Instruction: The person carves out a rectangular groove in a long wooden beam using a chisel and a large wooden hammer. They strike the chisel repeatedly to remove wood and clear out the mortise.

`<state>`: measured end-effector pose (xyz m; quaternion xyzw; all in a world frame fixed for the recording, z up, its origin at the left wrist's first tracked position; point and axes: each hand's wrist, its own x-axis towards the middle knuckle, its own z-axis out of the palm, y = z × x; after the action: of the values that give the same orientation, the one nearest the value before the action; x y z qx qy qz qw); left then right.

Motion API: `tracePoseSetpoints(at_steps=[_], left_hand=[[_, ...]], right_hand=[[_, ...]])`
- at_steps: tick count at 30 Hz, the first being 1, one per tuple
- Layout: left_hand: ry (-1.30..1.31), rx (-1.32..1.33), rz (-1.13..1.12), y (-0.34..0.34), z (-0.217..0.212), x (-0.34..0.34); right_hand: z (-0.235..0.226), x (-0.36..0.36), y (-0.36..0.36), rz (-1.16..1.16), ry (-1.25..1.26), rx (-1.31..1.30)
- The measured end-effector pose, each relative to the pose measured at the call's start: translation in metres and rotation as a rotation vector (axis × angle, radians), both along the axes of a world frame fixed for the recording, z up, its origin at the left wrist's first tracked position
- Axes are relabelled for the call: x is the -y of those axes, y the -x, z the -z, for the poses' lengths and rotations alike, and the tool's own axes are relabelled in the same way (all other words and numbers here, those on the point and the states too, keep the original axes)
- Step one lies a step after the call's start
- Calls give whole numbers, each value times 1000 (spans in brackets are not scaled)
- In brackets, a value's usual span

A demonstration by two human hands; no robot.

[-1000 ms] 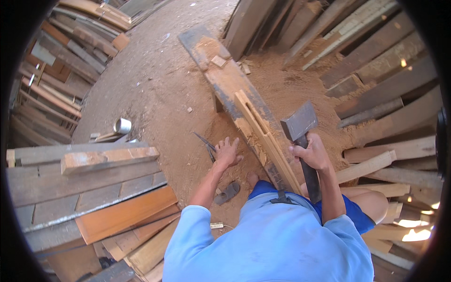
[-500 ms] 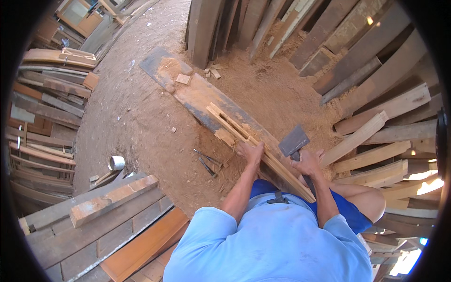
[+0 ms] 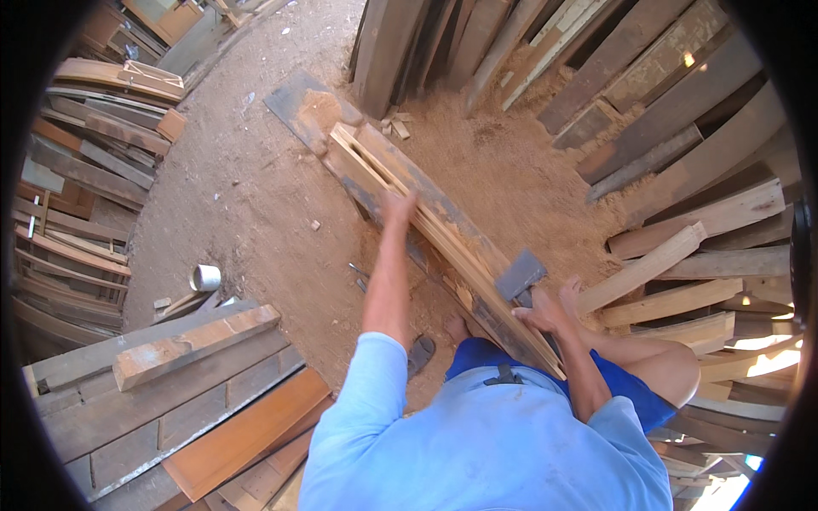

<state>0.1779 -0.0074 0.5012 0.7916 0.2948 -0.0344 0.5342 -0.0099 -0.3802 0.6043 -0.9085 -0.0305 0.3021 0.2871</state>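
Observation:
A long, pale wooden piece [image 3: 443, 226] with a slot near its far end lies along a wide, worn plank [image 3: 379, 149], running diagonally toward my lap. My left hand [image 3: 397, 207] is closed around the piece just below the slot. Close to the near end, my right hand [image 3: 550, 311] grips a tool with a broad, dark, flat head [image 3: 520, 274]; whether it is a hatchet or a mallet, I cannot tell. The fingers of that hand also reach the edge of the wood. The tool's handle is mostly hidden behind my hand and forearm.
Boards [image 3: 648, 106] lean upright at the far right, with beams [image 3: 639, 264] nearer on the right. Stacked planks [image 3: 196, 349] lie at lower left beside a white cup [image 3: 205, 278]. A sandal [image 3: 419, 353] sits on the ground beside my left arm. Sawdust covers the plank's far end.
The slotted piece has slid away from me, toward the plank's far end, with my left hand moving out too. The dark tool head has shifted left, nearer the wood. My left arm now covers most of the ground tools.

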Motion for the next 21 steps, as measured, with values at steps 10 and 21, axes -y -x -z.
tracePoseSetpoints(at_steps=[10, 21], left_hand=[[-139, 13, -52, 90, -33, 135], [-117, 101, -218, 90, -21, 129]], right_hand=[[12, 9, -24, -8, -112, -161], [-3, -31, -10, -37, -59, 61]])
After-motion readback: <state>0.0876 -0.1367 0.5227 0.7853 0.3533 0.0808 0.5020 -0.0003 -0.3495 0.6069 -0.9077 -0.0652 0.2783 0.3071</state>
